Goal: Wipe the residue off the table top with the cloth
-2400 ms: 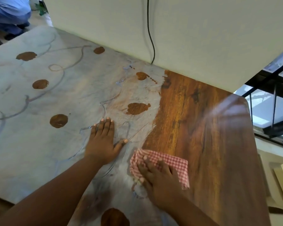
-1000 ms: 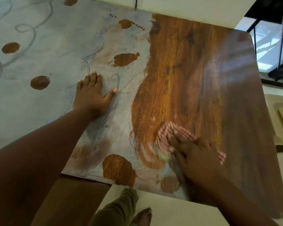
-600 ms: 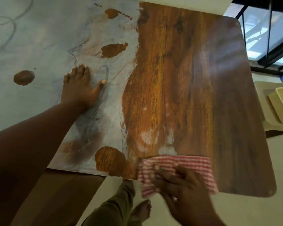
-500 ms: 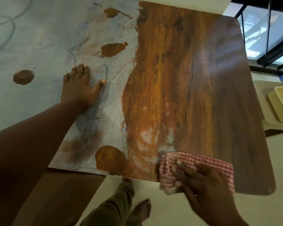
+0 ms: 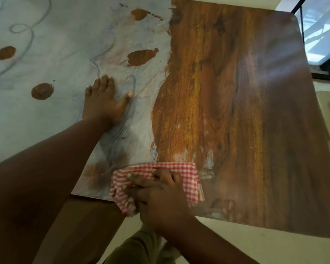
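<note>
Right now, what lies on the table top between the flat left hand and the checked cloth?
Head view: only pale residue smeared with grey streaks on the table top; no object between left hand and cloth.

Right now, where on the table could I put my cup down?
The wiped brown wood is free, from the pale grey residue over to the table's rounded right edge. It is crowded near the front edge: the right hand presses the red-and-white checked cloth there. The left hand rests flat on the residue.
</note>
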The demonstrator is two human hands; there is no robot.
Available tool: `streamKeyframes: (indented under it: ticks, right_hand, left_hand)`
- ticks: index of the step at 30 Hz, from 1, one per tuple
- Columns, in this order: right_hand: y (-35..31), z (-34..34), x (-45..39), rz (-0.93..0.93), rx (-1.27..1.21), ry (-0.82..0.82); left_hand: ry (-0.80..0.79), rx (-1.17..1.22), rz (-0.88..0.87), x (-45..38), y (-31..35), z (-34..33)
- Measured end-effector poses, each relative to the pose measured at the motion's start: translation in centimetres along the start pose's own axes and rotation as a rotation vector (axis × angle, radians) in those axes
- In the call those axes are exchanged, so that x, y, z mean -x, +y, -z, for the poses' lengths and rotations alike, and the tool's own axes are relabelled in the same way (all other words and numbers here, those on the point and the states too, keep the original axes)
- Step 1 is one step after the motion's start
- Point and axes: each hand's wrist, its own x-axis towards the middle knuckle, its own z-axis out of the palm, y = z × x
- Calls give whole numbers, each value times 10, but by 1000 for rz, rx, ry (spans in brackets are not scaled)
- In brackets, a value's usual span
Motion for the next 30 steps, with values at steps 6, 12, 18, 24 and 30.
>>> streamKeyframes:
  ticks: [6,12,18,24,30]
  right_hand:
    - [26,6,-31,-160,-16,56]
    - [140,37,-42,-486,-11,193]
    - [116,40,-16,-364,47,120]
    - [89,23,82,-157,76,89]
    - [110,31,36,-233,39,112]
  left_hand:
    - [-6,8,10,-1,0,-1]
    - [0,7,-2,-1,-1,0]
    - [5,6,-3,-2,-2,-1]
    - [-3,2,1,-2,-1,-1]
    - [-11,-2,3,-2,-2,-2]
